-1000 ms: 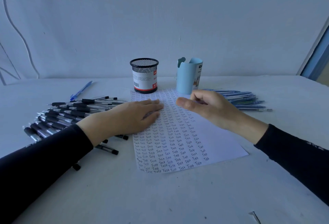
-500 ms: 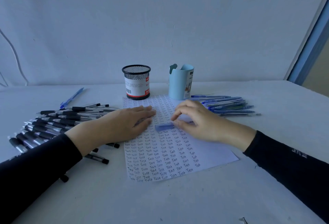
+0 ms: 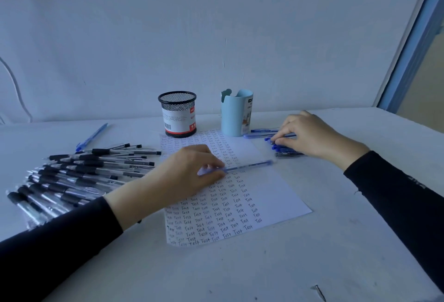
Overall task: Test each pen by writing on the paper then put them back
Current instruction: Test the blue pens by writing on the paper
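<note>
- One white table carries everything.
- One paper lies mid-table, mostly filled with rows of handwritten "Test".
- Black pens, too overlapped to count, heap at its 9 o'clock.
- Your two hands: left hand pinches one blurred blue pen lying across the paper; right hand sets curled fingers on the blue pens at 2 o'clock, grip unclear.
- Two cups at 12 o'clock: mesh cup, blue cup.
- One stray pen at 10 o'clock.
</note>
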`<action>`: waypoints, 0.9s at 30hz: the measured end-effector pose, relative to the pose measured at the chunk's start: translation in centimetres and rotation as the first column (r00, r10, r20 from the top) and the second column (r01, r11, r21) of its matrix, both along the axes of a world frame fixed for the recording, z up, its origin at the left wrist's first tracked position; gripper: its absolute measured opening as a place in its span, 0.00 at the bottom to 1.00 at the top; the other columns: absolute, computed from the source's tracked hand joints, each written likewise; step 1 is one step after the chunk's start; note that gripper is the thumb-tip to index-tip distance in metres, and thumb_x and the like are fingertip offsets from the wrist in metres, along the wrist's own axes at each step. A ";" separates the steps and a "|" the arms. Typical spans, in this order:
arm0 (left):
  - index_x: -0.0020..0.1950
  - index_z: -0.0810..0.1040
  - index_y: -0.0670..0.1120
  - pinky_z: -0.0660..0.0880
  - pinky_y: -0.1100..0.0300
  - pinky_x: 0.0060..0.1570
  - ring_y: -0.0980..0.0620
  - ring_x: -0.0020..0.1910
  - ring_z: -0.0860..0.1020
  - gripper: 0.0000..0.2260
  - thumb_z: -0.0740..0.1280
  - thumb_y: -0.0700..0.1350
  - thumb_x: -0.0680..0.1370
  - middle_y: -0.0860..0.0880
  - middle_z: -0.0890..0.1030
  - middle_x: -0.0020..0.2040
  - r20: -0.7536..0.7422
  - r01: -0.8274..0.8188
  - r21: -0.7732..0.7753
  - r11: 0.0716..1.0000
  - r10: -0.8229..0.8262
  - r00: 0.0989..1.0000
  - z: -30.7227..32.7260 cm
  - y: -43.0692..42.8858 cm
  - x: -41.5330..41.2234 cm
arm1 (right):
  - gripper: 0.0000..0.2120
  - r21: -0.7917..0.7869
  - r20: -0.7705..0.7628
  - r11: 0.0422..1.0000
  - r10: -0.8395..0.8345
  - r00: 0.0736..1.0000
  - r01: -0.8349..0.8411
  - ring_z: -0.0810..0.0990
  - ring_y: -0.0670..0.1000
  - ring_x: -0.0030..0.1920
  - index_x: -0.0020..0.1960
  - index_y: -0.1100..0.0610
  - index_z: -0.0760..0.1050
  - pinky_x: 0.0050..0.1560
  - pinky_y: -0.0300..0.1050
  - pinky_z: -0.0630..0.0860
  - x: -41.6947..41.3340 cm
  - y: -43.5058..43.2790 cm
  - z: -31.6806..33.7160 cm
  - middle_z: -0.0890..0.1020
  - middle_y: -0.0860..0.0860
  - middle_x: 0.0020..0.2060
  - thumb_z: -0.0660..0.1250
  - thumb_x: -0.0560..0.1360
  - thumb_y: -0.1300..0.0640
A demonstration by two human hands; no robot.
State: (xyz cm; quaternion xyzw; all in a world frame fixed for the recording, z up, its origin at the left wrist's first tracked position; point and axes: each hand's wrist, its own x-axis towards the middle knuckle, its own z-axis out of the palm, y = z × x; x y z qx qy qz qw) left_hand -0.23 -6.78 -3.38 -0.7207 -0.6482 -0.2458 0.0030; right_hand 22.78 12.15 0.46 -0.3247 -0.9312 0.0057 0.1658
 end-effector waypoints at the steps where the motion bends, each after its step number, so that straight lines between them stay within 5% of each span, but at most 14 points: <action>1: 0.55 0.84 0.52 0.69 0.75 0.44 0.62 0.44 0.77 0.11 0.69 0.55 0.76 0.59 0.77 0.45 -0.001 0.008 0.035 0.999 -0.007 1.000 0.0 0.0 -0.1 | 0.07 0.027 0.005 1.000 0.003 1.000 -0.003 0.70 0.52 0.54 0.52 0.44 0.84 0.55 0.48 0.68 -0.2 0.0 -0.2 0.79 0.47 0.48 0.67 0.78 0.50; 5: 0.50 0.83 0.49 0.76 0.69 0.41 0.59 0.41 0.79 0.05 0.72 0.47 0.76 0.57 0.81 0.42 0.189 -0.061 0.083 0.995 0.044 0.981 1.5 -0.2 -1.2 | 0.07 0.067 0.009 0.997 0.032 0.999 -0.032 0.72 0.51 0.53 0.50 0.49 0.82 0.51 0.45 0.66 -0.4 0.4 -0.9 0.79 0.47 0.48 0.66 0.79 0.52; 7: 0.50 0.82 0.49 0.77 0.69 0.41 0.58 0.39 0.81 0.04 0.72 0.45 0.76 0.53 0.84 0.41 0.408 -0.120 0.038 0.992 0.094 0.908 2.9 -0.2 -2.4 | 0.05 0.101 -0.038 0.992 0.077 0.996 -0.073 0.73 0.52 0.53 0.50 0.51 0.80 0.51 0.47 0.68 -0.6 0.4 -1.3 0.80 0.47 0.48 0.65 0.79 0.53; 10: 0.49 0.80 0.40 0.79 0.65 0.48 0.53 0.44 0.83 0.06 0.71 0.38 0.74 0.45 0.85 0.44 0.851 -0.128 0.109 0.986 -0.026 0.525 4.9 -0.4 -4.7 | 0.03 0.146 -0.146 0.977 0.178 0.973 -0.157 0.74 0.53 0.47 0.52 0.56 0.74 0.46 0.48 0.67 -1.3 -0.5 -1.4 0.80 0.48 0.44 0.62 0.81 0.57; 13: 0.49 0.76 0.40 0.79 0.65 0.46 0.52 0.40 0.83 0.06 0.70 0.38 0.74 0.43 0.84 0.43 0.951 -0.295 0.234 0.926 -0.155 0.268 6.9 -0.8 -8.2 | 0.01 0.170 -0.189 0.943 0.317 0.929 -0.288 0.74 0.52 0.40 0.51 0.54 0.71 0.41 0.49 0.68 -2.4 -2.2 -1.3 0.78 0.48 0.38 0.61 0.81 0.58; 16: 0.46 0.74 0.43 0.78 0.68 0.40 0.57 0.34 0.81 0.04 0.69 0.40 0.77 0.48 0.85 0.38 0.963 -0.459 0.271 0.846 -0.232 0.140 8.3 -1.0 -12.7 | 0.05 0.073 -0.229 0.902 0.431 0.873 -0.426 0.76 0.43 0.46 0.54 0.52 0.72 0.48 0.40 0.72 -3.5 -4.3 -1.6 0.77 0.43 0.44 0.61 0.81 0.60; 20: 0.49 0.74 0.42 0.80 0.64 0.35 0.55 0.30 0.82 0.05 0.68 0.41 0.79 0.44 0.83 0.39 0.987 -0.621 0.145 0.770 -0.068 0.147 7.7 -1.0 -17.6 | 0.11 -0.021 -0.175 0.859 0.501 0.848 -0.512 0.74 0.35 0.52 0.60 0.52 0.75 0.55 0.29 0.69 -4.8 -6.4 -3.1 0.76 0.38 0.49 0.61 0.81 0.61; 23: 0.53 0.77 0.40 0.80 0.64 0.34 0.57 0.27 0.80 0.06 0.70 0.37 0.77 0.43 0.80 0.41 0.917 -0.708 0.075 0.702 0.231 0.326 6.4 -0.1 -20.2 | 0.11 -0.009 -0.111 0.811 0.581 0.806 -0.585 0.74 0.37 0.53 0.56 0.52 0.79 0.58 0.34 0.71 -5.4 -6.5 -3.9 0.79 0.41 0.50 0.64 0.79 0.64; 27: 0.71 0.70 0.37 0.76 0.49 0.60 0.44 0.53 0.81 0.26 0.73 0.37 0.74 0.41 0.81 0.56 0.643 -0.704 -0.125 0.699 0.598 0.479 5.1 1.2 -21.7 | 0.09 -0.118 -0.181 0.794 0.573 0.799 -0.596 0.79 0.49 0.48 0.50 0.50 0.79 0.50 0.47 0.76 -5.0 -6.6 -3.9 0.78 0.41 0.48 0.61 0.77 0.59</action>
